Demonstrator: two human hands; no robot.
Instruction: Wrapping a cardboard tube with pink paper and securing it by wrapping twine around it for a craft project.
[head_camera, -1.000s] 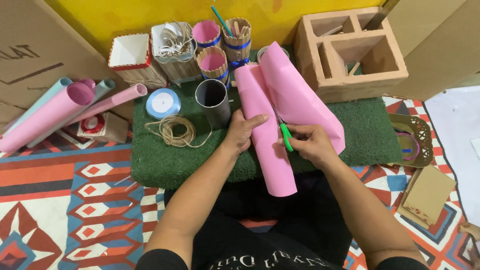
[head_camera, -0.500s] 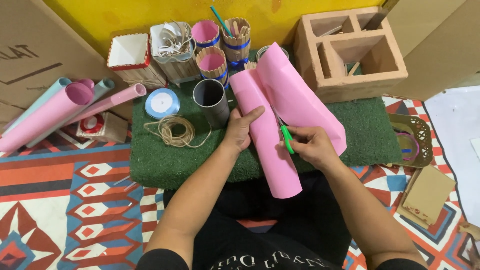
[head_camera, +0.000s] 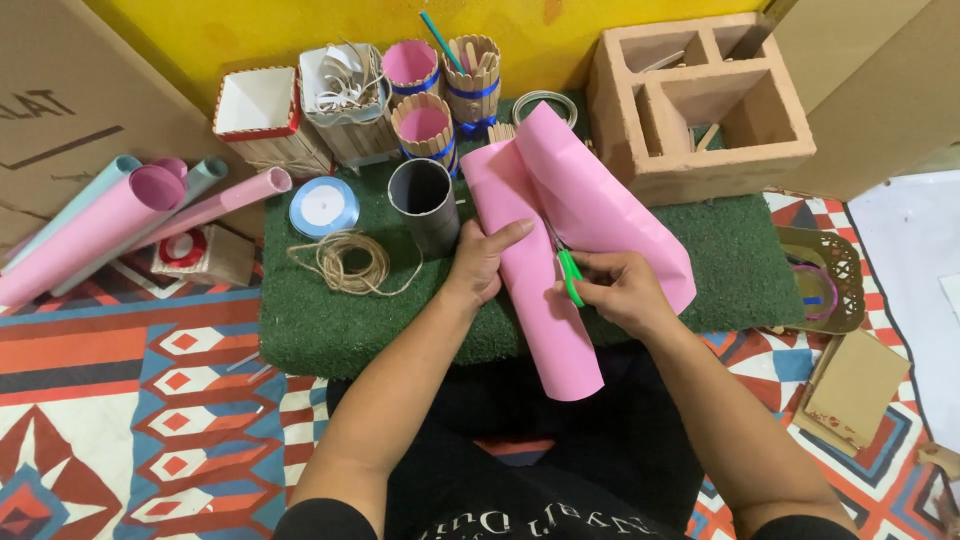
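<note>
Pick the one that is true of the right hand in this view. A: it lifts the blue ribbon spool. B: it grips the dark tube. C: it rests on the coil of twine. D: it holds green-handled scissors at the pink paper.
D: the right hand holds the green-handled scissors against the pink paper, which the left hand steadies.

Home craft corner; paper rolls (head_camera: 90, 235), twine (head_camera: 345, 262), stick-built pots (head_camera: 425, 125) on patterned mat (head_camera: 130, 400)
</note>
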